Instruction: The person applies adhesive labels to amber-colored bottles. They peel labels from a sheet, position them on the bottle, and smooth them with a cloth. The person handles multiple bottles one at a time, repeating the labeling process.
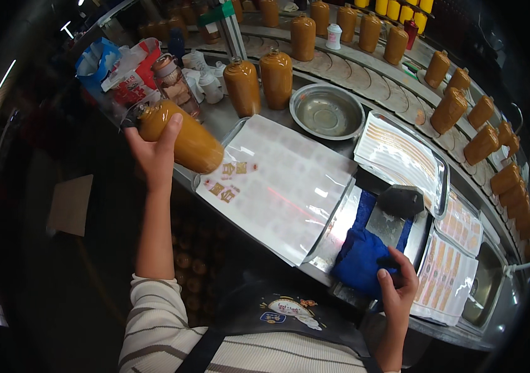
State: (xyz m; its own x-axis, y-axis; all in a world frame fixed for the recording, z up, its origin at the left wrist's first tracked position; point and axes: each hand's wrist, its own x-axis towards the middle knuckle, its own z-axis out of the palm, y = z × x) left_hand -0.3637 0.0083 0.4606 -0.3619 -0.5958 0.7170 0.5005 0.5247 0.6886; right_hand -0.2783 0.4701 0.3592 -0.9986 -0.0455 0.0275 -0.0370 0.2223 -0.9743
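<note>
Amber bottle (181,138) tilted, gripped in left hand (153,152) | right hand (397,287) pinching blue cloth (361,255) | steel bowl (327,112) empty

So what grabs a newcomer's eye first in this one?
The amber bottle held tilted in the left hand, over the edge of a glossy label sheet. Next, the right hand on a bright blue cloth at the counter's near edge. Behind, more bottles curve along a conveyor.

Your left hand (155,152) covers part of the amber bottle (181,137); the blue cloth (364,252) hides your right hand's (397,287) fingertips. Far conveyor bottles (402,9) are cut off by the top edge.
</note>
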